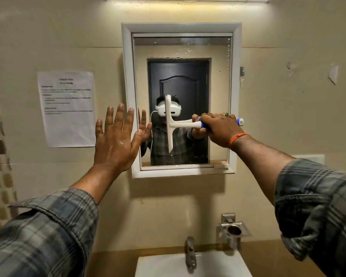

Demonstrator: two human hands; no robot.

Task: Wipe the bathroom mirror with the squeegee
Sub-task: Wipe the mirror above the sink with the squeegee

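A: Squeegee (170, 123) sat blade-upright on the mirror (218, 86), right hand (220, 128) wrapped tight round its handle.
B: Left hand (116, 140), fingers spread, braced by the frame, probably for balance.

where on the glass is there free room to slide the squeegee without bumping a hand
Free: the glass above the white squeegee with blue grip, up to the droplet-speckled top of the white-framed mirror, and the strip below the blade down to the bottom frame. Crowded: the left edge, where the open left hand rests, and mid-right, where the right hand grips the handle.
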